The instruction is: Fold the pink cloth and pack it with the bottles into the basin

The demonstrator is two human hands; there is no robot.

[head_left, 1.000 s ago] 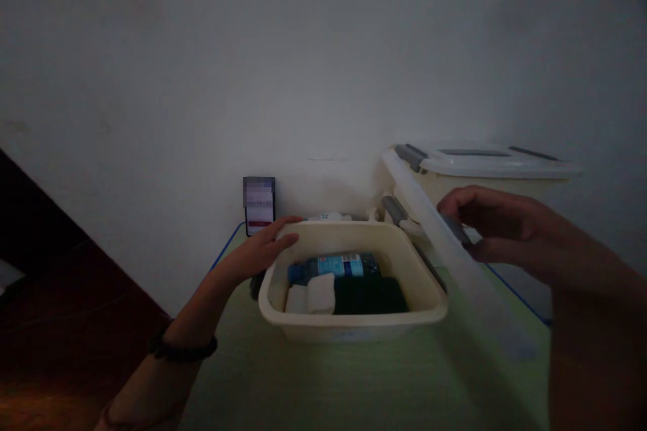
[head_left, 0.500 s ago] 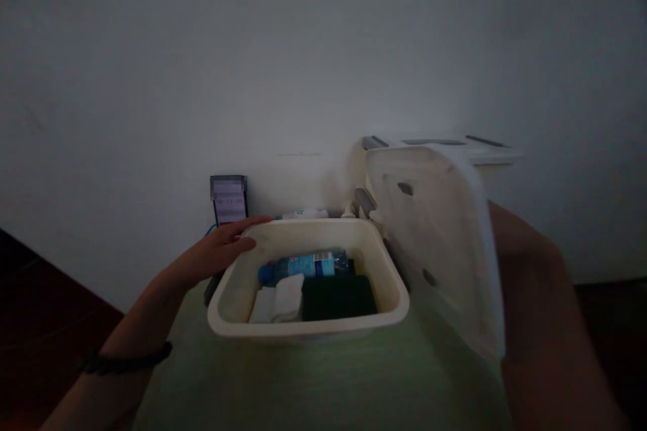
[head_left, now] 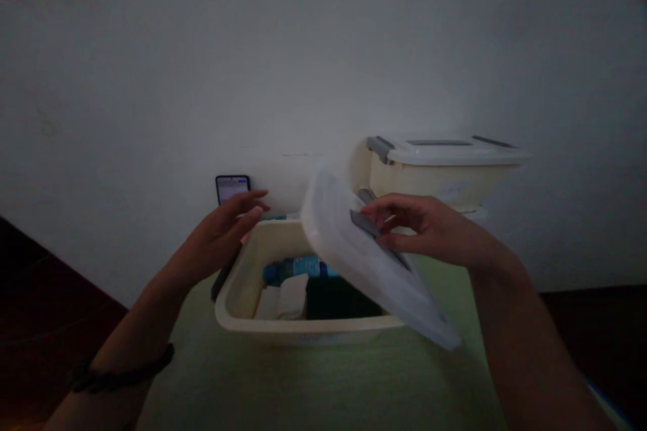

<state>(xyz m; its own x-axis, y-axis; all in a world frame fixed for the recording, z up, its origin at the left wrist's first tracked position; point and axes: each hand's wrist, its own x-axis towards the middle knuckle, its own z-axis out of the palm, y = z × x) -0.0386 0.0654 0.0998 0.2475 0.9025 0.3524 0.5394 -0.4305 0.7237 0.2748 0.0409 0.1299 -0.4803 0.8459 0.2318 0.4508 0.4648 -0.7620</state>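
My right hand (head_left: 422, 225) grips a white lid (head_left: 348, 249) by the grey handle (head_left: 366, 223) on its top. The lid hangs tilted over the right side of a cream storage box (head_left: 303, 326). Inside the box lie a plastic bottle (head_left: 298, 267) with a blue cap and label, white folded items (head_left: 292, 296) and a dark green block-like thing (head_left: 338, 297). The lid hides part of the bottle and the box's right wall. Above the box's left rear corner my left hand (head_left: 227, 229) is open, fingers apart, holding nothing.
A second cream box (head_left: 439, 178) with a closed white lid stands behind on the right. Behind my left hand a phone (head_left: 232, 187) leans at the wall (head_left: 303, 67). The green tabletop (head_left: 313, 384) lies under the box.
The lid has swung left from beside the box to over its right part, and its top now faces my right hand. My left hand has lifted off the box's rim.
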